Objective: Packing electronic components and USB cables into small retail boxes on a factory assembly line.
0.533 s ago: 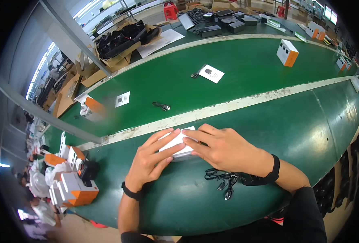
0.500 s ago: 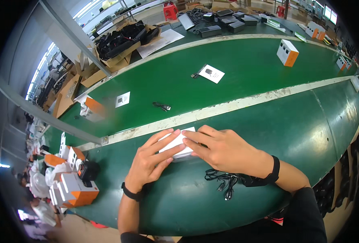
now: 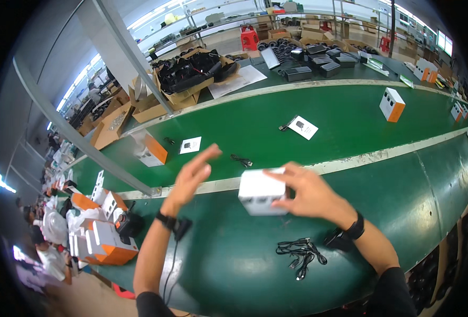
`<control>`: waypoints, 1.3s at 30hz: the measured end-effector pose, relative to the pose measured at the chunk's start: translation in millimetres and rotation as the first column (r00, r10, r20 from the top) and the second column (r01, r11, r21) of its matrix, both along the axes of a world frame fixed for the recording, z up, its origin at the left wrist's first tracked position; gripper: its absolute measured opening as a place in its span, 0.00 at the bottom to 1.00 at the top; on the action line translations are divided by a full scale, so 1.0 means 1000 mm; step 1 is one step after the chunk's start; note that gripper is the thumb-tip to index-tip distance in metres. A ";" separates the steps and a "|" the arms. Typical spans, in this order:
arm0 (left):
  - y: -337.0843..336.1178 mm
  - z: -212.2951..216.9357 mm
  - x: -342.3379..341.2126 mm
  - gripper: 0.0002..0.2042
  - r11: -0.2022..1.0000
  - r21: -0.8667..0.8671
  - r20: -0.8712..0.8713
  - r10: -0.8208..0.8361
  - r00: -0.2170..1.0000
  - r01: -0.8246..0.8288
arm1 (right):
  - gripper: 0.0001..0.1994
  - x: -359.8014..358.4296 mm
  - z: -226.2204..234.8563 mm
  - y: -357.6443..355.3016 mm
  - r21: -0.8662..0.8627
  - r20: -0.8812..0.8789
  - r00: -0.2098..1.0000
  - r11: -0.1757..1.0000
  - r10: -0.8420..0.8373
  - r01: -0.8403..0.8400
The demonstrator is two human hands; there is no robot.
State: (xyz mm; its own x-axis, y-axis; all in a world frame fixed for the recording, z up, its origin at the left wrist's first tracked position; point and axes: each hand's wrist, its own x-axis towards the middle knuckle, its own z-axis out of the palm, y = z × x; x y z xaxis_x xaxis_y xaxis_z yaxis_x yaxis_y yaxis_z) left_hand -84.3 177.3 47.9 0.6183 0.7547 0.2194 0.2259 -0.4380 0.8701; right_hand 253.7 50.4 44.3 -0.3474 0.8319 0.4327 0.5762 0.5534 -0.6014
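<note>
My right hand point(image 3: 310, 193) grips a small white box point(image 3: 255, 185) by its right side, thumb below and fingers on top. Dark shapes are printed along the box's near face. To its left, my left hand point(image 3: 192, 177) is raised with fingers stretched and apart, holding nothing. Next to my left wrist is a black plug-like piece point(image 3: 182, 228), its cable running down to the near edge. Below my right hand lies a bundle of black cables point(image 3: 300, 253). A black device point(image 3: 338, 239) sits partly hidden behind my right wrist.
Beyond a pale rail point(image 3: 345, 162), the green belt point(image 3: 234, 132) carries white-and-orange boxes point(image 3: 392, 104), leaflets point(image 3: 302, 127) and a thin black cable point(image 3: 241, 160). More boxes point(image 3: 107, 243) are piled at left near a metal post point(image 3: 81, 142). Black adapters point(image 3: 297, 73) lie at the back.
My left hand has let go of the white box and moved left. My right hand now holds the box alone, raised and turned so its near face shows. The whole view has shifted.
</note>
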 end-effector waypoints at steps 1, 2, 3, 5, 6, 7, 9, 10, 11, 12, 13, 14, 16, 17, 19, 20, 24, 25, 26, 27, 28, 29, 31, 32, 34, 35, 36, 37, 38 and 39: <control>0.034 -0.006 -0.025 0.34 0.990 0.044 -0.095 0.139 0.986 -0.135 | 0.34 0.008 0.010 0.007 0.024 0.028 0.995 0.996 -0.091 0.091; 0.068 -0.020 -0.054 0.34 0.959 0.137 -0.204 0.273 0.940 -0.249 | 0.33 0.023 0.016 0.015 0.065 0.021 0.976 0.974 -0.217 0.215; 0.102 -0.033 -0.076 0.35 0.908 0.242 -0.288 0.402 0.869 -0.340 | 0.33 0.046 0.021 0.024 0.110 0.010 0.938 0.933 -0.346 0.343; 0.147 -0.054 -0.096 0.40 0.890 0.359 -0.471 0.432 0.769 -0.280 | 0.33 0.095 0.023 0.038 0.018 -0.040 0.757 0.757 -0.652 0.653; 0.167 -0.062 -0.096 0.41 0.903 0.344 -0.500 0.407 0.764 -0.256 | 0.34 0.131 0.013 0.047 0.095 -0.014 0.661 0.657 -0.750 0.747; 0.181 -0.072 -0.098 0.42 0.917 0.324 -0.536 0.381 0.754 -0.233 | 0.35 0.164 -0.005 0.056 0.165 0.004 0.554 0.547 -0.832 0.821; 0.205 -0.082 -0.095 0.45 0.900 0.354 -0.512 0.414 0.753 -0.255 | 0.36 0.213 -0.026 0.063 0.113 0.024 0.425 0.425 -0.905 0.898; 0.213 -0.081 -0.090 0.46 0.897 0.360 -0.538 0.425 0.727 -0.258 | 0.37 0.219 -0.030 0.062 0.033 0.072 0.315 0.318 -0.946 0.948; 0.218 -0.078 -0.087 0.47 0.892 0.368 -0.566 0.440 0.698 -0.264 | 0.37 0.222 -0.034 0.065 0.032 0.074 0.306 0.309 -0.949 0.950; 0.216 -0.075 -0.081 0.47 0.898 0.356 -0.575 0.430 0.696 -0.260 | 0.36 0.214 -0.033 0.067 0.235 0.176 0.155 0.195 -0.972 0.952; 0.217 -0.064 -0.064 0.47 0.916 0.307 -0.658 0.400 0.638 -0.257 | 0.36 0.206 -0.028 0.068 0.444 0.238 -0.019 0.092 -0.971 0.891; 0.218 -0.052 -0.060 0.47 0.924 0.273 -0.734 0.379 0.564 -0.267 | 0.32 0.186 -0.017 0.074 0.543 0.161 -0.034 0.060 -0.986 0.838; 0.218 -0.045 -0.066 0.45 0.922 0.187 -0.747 0.358 0.560 -0.340 | 0.32 0.172 -0.018 0.101 0.518 0.142 0.234 0.274 -0.962 0.811; 0.219 -0.043 -0.068 0.43 0.911 0.092 -0.751 0.328 0.573 -0.401 | 0.33 0.167 -0.021 0.117 0.509 0.122 0.473 0.465 -0.872 0.724; 0.217 -0.045 -0.060 0.44 0.926 0.175 -0.791 0.335 0.512 -0.334 | 0.34 0.158 -0.041 0.158 0.032 0.020 0.759 0.759 -0.650 0.650; 0.213 -0.045 -0.043 0.44 0.932 0.240 -0.842 0.340 0.419 -0.273 | 0.35 0.154 -0.056 0.169 -0.013 0.083 0.721 0.723 -0.688 0.691; 0.195 -0.038 -0.030 0.41 0.954 0.244 -0.895 0.290 0.340 -0.173 | 0.33 0.129 -0.076 0.170 -0.098 0.316 0.613 0.618 -0.724 0.780; 0.187 -0.041 -0.027 0.39 0.967 0.187 -0.899 0.238 0.367 -0.171 | 0.31 0.129 -0.079 0.164 -0.193 0.382 0.589 0.561 -0.712 0.805; 0.184 -0.041 -0.029 0.35 0.964 0.251 -0.893 0.266 0.363 -0.088 | 0.24 0.132 -0.077 0.163 -0.275 0.354 0.624 0.560 -0.697 0.782; 0.184 -0.039 -0.028 0.35 0.963 0.256 -0.895 0.268 0.356 -0.080 | 0.24 0.136 -0.078 0.160 -0.279 0.345 0.623 0.557 -0.702 0.782; 0.182 -0.038 -0.029 0.33 0.970 0.236 -0.857 0.237 0.457 -0.060 | 0.23 0.140 -0.077 0.156 -0.244 0.379 0.587 0.535 -0.715 0.809; 0.177 -0.037 -0.030 0.31 0.975 0.217 -0.807 0.201 0.555 -0.038 | 0.23 0.145 -0.074 0.152 -0.204 0.413 0.548 0.513 -0.727 0.834; 0.172 -0.049 -0.042 0.34 0.973 0.207 -0.656 0.212 0.724 -0.097 | 0.22 0.153 -0.075 0.151 -0.117 0.282 0.611 0.605 -0.740 0.787; 0.170 -0.052 -0.035 0.37 0.968 0.213 -0.622 0.240 0.746 -0.134 | 0.22 0.165 -0.079 0.150 -0.016 0.172 0.658 0.666 -0.733 0.746; 0.165 -0.051 -0.028 0.43 0.961 0.205 -0.632 0.275 0.724 -0.186 | 0.24 0.179 -0.086 0.155 0.047 0.065 0.690 0.693 -0.721 0.719; 0.163 -0.050 -0.014 0.44 0.961 0.153 -0.704 0.270 0.657 -0.231 | 0.26 0.182 -0.092 0.158 -0.008 0.074 0.663 0.664 -0.745 0.748; 0.156 -0.054 -0.016 0.42 0.950 0.194 -0.658 0.312 0.686 -0.246 | 0.28 0.175 -0.098 0.159 0.027 0.195 0.629 0.646 -0.752 0.763; 0.146 -0.054 -0.030 0.39 0.928 0.239 -0.607 0.373 0.701 -0.287 | 0.29 0.160 -0.093 0.160 0.037 0.209 0.619 0.638 -0.757 0.769; 0.144 -0.052 -0.039 0.39 0.916 0.246 -0.590 0.400 0.701 -0.316 | 0.30 0.150 -0.084 0.164 -0.066 0.256 0.575 0.579 -0.777 0.812; 0.139 -0.049 -0.053 0.35 0.938 0.255 -0.594 0.343 0.728 -0.234 | 0.31 0.135 -0.071 0.170 -0.156 0.308 0.547 0.526 -0.779 0.836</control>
